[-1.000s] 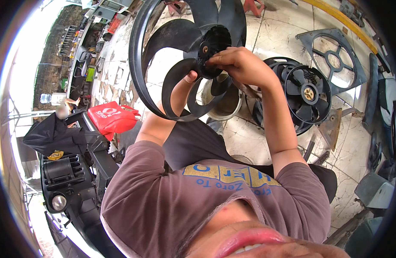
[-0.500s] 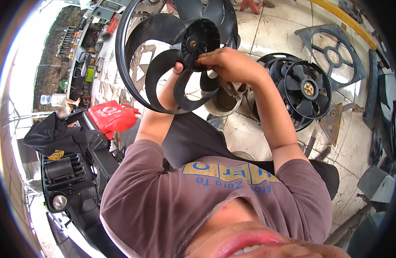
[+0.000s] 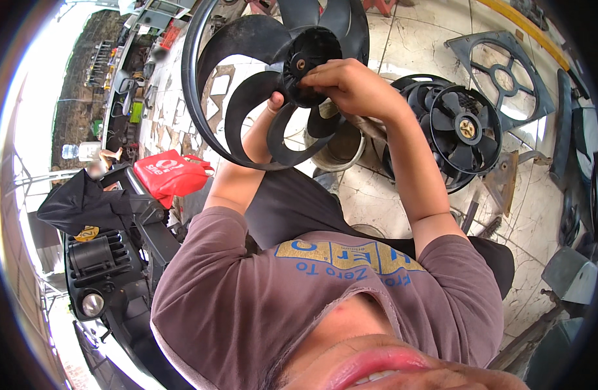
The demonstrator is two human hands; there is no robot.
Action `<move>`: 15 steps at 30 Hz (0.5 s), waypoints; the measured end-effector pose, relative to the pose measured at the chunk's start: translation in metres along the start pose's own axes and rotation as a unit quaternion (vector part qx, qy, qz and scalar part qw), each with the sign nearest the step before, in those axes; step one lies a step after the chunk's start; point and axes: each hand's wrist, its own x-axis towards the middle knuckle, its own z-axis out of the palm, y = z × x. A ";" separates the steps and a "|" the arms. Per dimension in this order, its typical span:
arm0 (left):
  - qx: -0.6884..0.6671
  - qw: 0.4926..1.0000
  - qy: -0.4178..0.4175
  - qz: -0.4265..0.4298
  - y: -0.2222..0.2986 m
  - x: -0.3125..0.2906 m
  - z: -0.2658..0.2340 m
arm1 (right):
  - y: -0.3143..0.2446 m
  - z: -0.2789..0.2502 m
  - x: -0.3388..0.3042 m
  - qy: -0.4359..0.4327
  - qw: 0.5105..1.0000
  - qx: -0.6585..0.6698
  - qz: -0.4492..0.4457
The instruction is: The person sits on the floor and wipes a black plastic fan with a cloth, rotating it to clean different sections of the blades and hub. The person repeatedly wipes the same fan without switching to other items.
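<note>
— What have you got up in front of you?

— A black radiator fan (image 3: 273, 84), the ringed blade wheel, held up at about twelve o'clock in the head view, above my chest. My right hand (image 3: 347, 84) sits on its hub (image 3: 308, 62), fingers curled together and pinched against the hub's lower right edge; the wheel spreads out to nine o'clock from that hand.

— And the left hand?

— My left hand (image 3: 275, 104) is mostly hidden behind the blades. Only a fingertip shows between two blades, just below the hub, touching the wheel from the back. How the rest of it closes, I cannot tell.

— What lies around?

— At three o'clock from my right hand, a second fan assembly (image 3: 458, 130) lies on the tiled floor (image 3: 409, 45). Further out toward two o'clock is an empty grey fan shroud (image 3: 500, 75). A metal ring (image 3: 341, 153) lies on the floor right under my right wrist. At nine o'clock, a red bag (image 3: 169, 172), and below it a black car bumper part (image 3: 101, 266).
</note>
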 end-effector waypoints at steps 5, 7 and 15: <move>-0.002 1.000 -0.007 0.001 -0.004 0.009 0.002 | -0.007 0.020 0.004 0.139 0.990 -0.010 -0.005; -0.001 1.000 -0.004 -0.001 -0.004 0.008 -0.001 | -0.016 0.026 0.005 0.141 0.989 -0.017 0.031; 0.030 0.999 0.032 -0.027 0.004 -0.036 -0.017 | -0.024 0.038 0.002 0.068 0.989 -0.079 0.109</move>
